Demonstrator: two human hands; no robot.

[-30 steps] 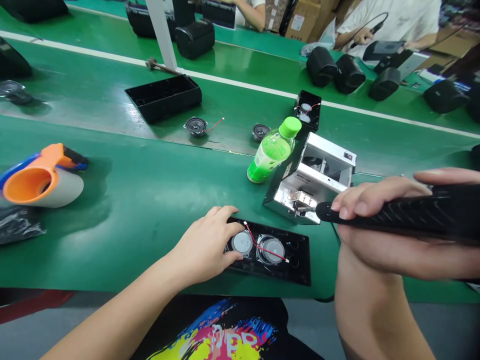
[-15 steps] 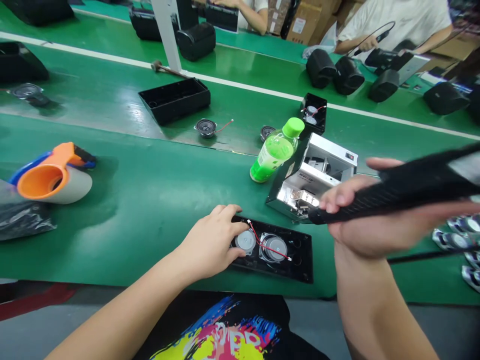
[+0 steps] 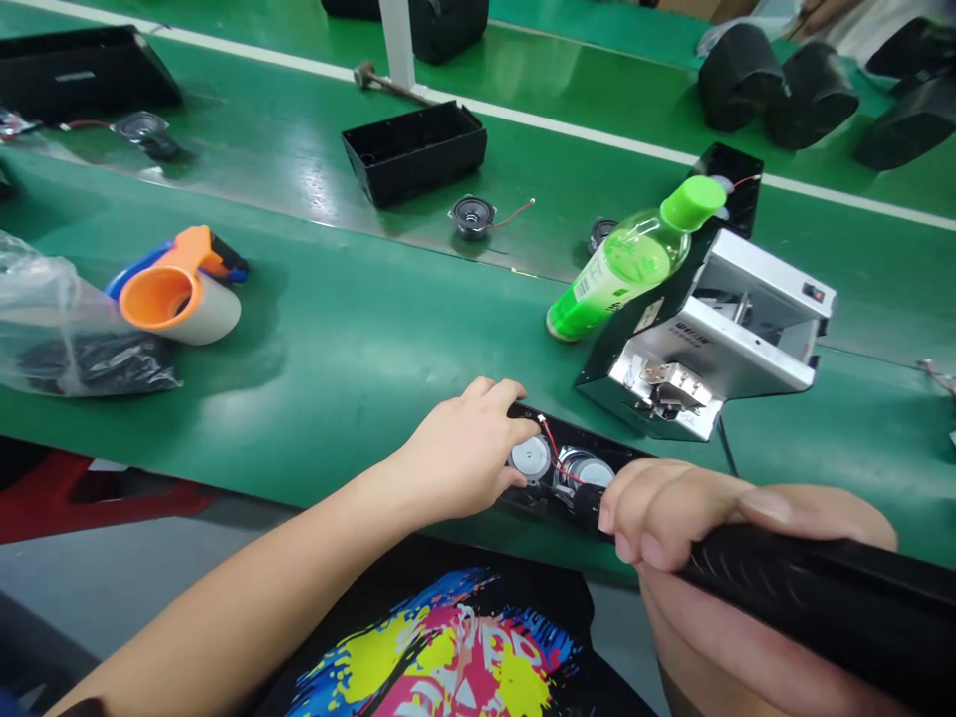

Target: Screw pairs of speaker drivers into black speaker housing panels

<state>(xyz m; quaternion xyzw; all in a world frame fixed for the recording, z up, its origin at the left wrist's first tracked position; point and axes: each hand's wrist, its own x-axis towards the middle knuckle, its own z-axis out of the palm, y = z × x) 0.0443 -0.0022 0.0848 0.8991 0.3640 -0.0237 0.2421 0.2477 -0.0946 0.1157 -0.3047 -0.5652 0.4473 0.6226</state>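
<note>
A black speaker panel lies on the green bench, with a left speaker driver and a right speaker driver set in it, backs up. A red wire with a white plug runs across them. My left hand grips the panel's left end, thumb and fingers beside the left driver. Closed around a black electric screwdriver, my right hand holds its front end low over the panel by the right driver. The bit's tip and the panel's right end are hidden.
A silver-and-black screw feeder stands beyond the panel, a green-capped bottle against it. Leftward lie an orange-and-white tape dispenser and a plastic bag. Farther back are a black box and a loose speaker.
My right hand has brought the screwdriver from beside the screw feeder down and left to the right driver on the panel. My left hand stays on the panel. The head view has shifted.
</note>
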